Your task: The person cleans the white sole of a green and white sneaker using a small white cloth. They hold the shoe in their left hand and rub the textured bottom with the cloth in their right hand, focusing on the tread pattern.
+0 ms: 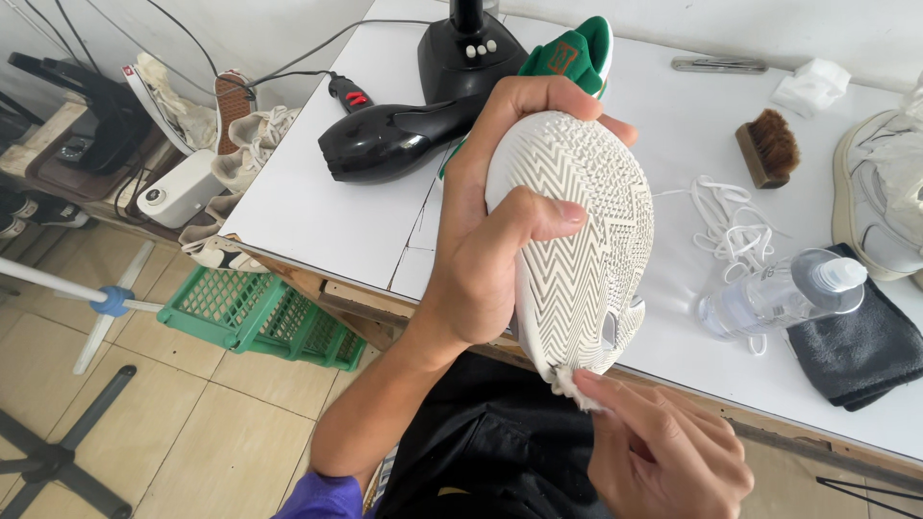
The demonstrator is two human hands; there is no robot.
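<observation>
Head view showed my left hand (490, 259) clenched around the white-soled shoe (577, 250), held sole-up over the bench (327, 211) edge, while my right hand (663, 452) pinched a small cloth (574, 387) against its heel, best rubbed firmly along the grooves.

Left hand (490, 259): grips white shoe (572, 240), sole up, frame centre.
Right hand (663, 452): lower right, presses small white cloth (575, 386) against sole edge.
Worktop (317, 211): black hair dryer (385, 139) upper centre; clear bottle (779, 293) right.
</observation>
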